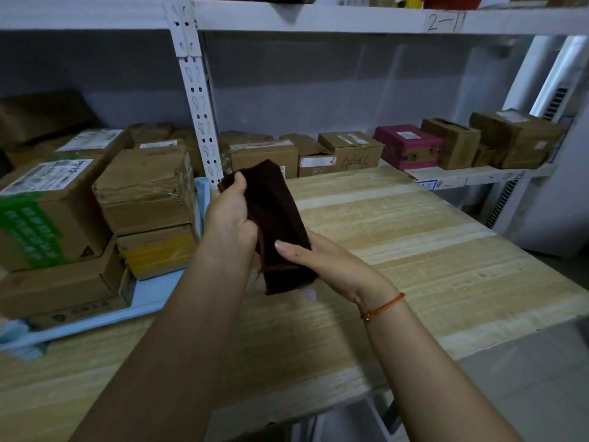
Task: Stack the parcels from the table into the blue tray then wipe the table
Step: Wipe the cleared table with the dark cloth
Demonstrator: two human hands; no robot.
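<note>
We hold the cloth above the table, long axis far-to-near: left hand gripping far end, right hand near.

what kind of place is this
Likely a parcel storeroom or pickup point: taped cardboard parcels with shipping labels line a white metal shelf marked with a handwritten code, beside a wooden table.
</note>
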